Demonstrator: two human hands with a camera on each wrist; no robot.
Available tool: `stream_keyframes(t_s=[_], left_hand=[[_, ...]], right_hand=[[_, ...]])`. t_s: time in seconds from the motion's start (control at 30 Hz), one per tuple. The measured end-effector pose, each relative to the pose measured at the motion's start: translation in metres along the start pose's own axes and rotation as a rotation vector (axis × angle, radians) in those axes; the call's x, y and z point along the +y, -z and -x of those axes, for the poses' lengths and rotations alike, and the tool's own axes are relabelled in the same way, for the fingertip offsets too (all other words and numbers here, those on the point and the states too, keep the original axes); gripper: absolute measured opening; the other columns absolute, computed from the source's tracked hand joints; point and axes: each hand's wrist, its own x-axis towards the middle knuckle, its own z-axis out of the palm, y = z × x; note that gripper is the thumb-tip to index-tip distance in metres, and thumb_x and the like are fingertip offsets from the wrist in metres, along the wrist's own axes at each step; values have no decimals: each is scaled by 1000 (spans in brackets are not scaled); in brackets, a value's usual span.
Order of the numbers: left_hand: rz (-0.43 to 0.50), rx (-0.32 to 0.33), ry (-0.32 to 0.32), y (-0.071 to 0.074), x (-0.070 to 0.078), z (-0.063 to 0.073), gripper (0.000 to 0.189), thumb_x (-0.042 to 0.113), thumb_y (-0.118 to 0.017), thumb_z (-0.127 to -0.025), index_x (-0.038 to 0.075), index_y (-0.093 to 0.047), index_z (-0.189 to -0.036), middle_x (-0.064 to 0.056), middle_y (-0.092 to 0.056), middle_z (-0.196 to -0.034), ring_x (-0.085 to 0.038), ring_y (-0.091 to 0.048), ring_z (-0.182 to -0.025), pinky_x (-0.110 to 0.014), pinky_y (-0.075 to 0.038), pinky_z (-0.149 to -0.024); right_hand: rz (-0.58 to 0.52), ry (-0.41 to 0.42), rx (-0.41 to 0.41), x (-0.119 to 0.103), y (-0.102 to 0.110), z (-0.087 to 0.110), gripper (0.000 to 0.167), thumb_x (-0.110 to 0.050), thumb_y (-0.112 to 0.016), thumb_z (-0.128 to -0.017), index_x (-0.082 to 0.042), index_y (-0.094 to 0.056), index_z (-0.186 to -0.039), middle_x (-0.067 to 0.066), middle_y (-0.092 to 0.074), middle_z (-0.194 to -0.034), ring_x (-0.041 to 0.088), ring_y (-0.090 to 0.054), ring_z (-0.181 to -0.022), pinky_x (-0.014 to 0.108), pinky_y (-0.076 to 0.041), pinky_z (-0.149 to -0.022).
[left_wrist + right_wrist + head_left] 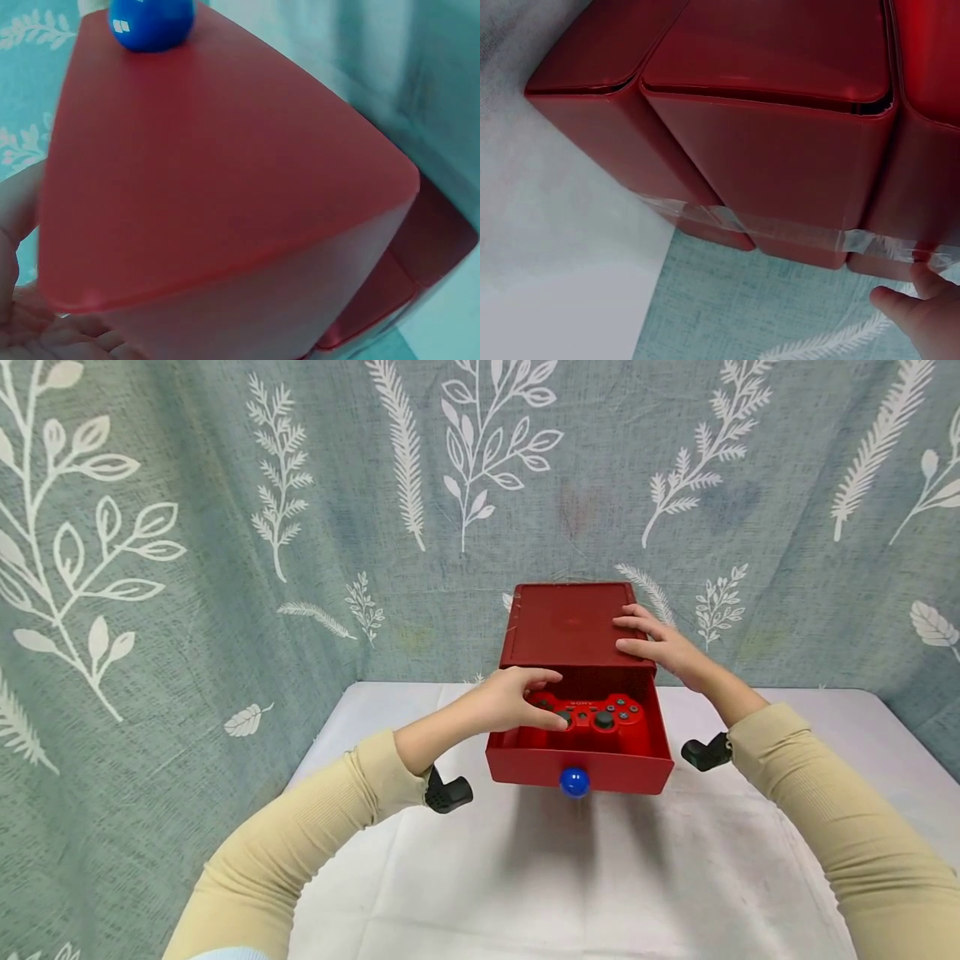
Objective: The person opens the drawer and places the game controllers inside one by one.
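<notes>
A red game controller point(592, 714) with dark thumbsticks lies inside the pulled-out drawer point(525, 767) of a red box point(573, 622). The drawer front bears a round blue knob point(574, 782), also large in the left wrist view as a blue ball point(152, 22). My left hand point(517, 700) reaches over the drawer's left side, thumb and fingers apart above the controller's left end; whether they touch it is unclear. My right hand point(663, 646) rests on the right part of the box top with fingers spread. Its fingertips point(922, 281) show beside the box in the right wrist view.
The box stands on a white-covered table point(450, 868). Clear tape point(780, 227) runs across the stacked red units of the box. A green curtain point(420, 510) with white leaf patterns hangs behind and at the left.
</notes>
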Motion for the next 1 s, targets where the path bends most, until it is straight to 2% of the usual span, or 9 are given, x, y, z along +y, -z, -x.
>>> stream_keyframes(t_s=[0.13, 0.27, 0.47, 0.57, 0.7, 0.77, 0.87, 1.0], left_hand=[[84, 23, -26, 3, -2, 8, 65, 29, -73, -78, 18, -46, -136, -3, -49, -135, -20, -47, -122, -35, -41, -98], [171, 46, -47, 5, -4, 22, 65, 27, -72, -79, 19, -44, -138, -5, -50, -134, -22, -49, -121, -36, -42, -96], [180, 110, -136, 7, -2, 54, 64, 26, -71, -80, 20, -43, -138, -6, -52, -131, -24, -50, -119, -38, -41, -97], [182, 174, -197, 4, 2, 71, 62, 21, -72, -79, 19, -46, -135, -6, -57, -126, -23, -55, -110, -37, -45, -91], [216, 248, -264, -8, 8, 86, 56, 15, -71, -80, 16, -50, -131, -7, -63, -114, -18, -61, -91, -31, -50, -77], [251, 249, -279, -17, 10, 90, 53, 13, -71, -80, 14, -51, -129, -8, -65, -108, -14, -62, -83, -27, -51, -72], [288, 203, -270, -32, 9, 91, 50, 11, -71, -79, 12, -53, -126, -7, -68, -97, -7, -63, -74, -24, -51, -69], [247, 135, -227, -51, 2, 87, 48, 14, -72, -79, 13, -54, -125, 1, -69, -84, -4, -61, -66, -22, -50, -65]], right_hand=[[-14, 4, 3, 1, 0, 0, 52, -22, -48, -94, -9, -34, -141, 0, -6, -153, 25, -4, -139, 58, -18, -105], [-16, 5, 0, 2, -1, 0, 52, -22, -48, -94, -8, -33, -142, -1, -5, -153, 24, -2, -140, 58, -16, -105], [-12, 15, 3, 3, -1, -1, 52, -22, -48, -94, -8, -33, -142, 0, -6, -153, 24, -2, -139, 58, -15, -105], [-8, 15, 1, 4, -1, -1, 52, -22, -48, -94, -8, -33, -142, 0, -6, -153, 24, -2, -139, 58, -15, -106], [-8, 18, -2, 4, -1, 0, 52, -22, -47, -94, -8, -32, -142, 0, -5, -153, 24, -2, -139, 58, -15, -106], [-11, 21, -5, 4, -1, 0, 52, -21, -46, -94, -8, -31, -142, 0, -5, -153, 24, -1, -139, 57, -14, -106], [-16, 27, -7, 5, -2, -1, 52, -21, -46, -94, -8, -30, -143, 0, -4, -153, 24, -1, -139, 57, -14, -106], [-18, 31, -6, 5, -2, -2, 52, -22, -46, -94, -7, -30, -142, 0, -4, -153, 24, -2, -139, 57, -15, -106]])
